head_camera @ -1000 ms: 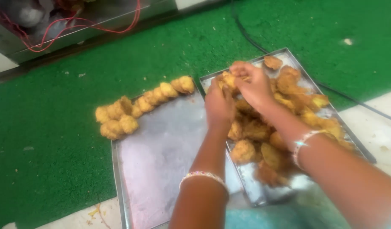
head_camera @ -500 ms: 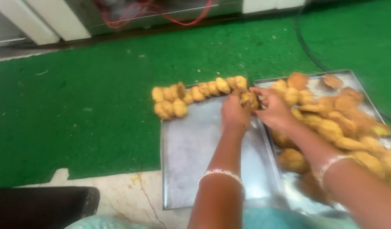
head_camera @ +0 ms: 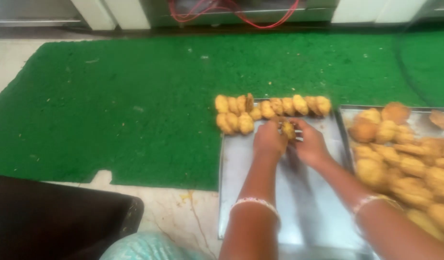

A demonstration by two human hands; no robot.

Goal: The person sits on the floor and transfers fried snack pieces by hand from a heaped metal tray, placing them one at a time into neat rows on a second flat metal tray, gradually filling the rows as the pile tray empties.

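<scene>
Left hand point(head_camera: 269, 140): fingers curled narrow, tips closed on a golden-brown fried piece point(head_camera: 288, 129), knuckles up. Bangle point(head_camera: 254, 202) on the wrist behind.

Right hand point(head_camera: 310, 144): fingers bent and closed narrow on the same fried piece from the opposite side; the piece sits pinched between both sets of fingertips, just above the tray surface.

Steel tray point(head_camera: 241, 192): flat, rectangular, shiny, under both hands and forearms. Contents: row of fried pieces point(head_camera: 275, 107) along the far edge, just beyond the fingertips, with a second short row at its left end, left of the left fingers. The held piece is just short of this row. The surface nearer than the fingers is bare metal.

Second tray point(head_camera: 348, 111): to the right of the right fingers, edge beside the first tray. Contents: heap of fried pieces point(head_camera: 405, 154), loosely piled, partly blurred.

Green mat point(head_camera: 135, 96): under both trays, stretching left of and beyond the fingers.
</scene>
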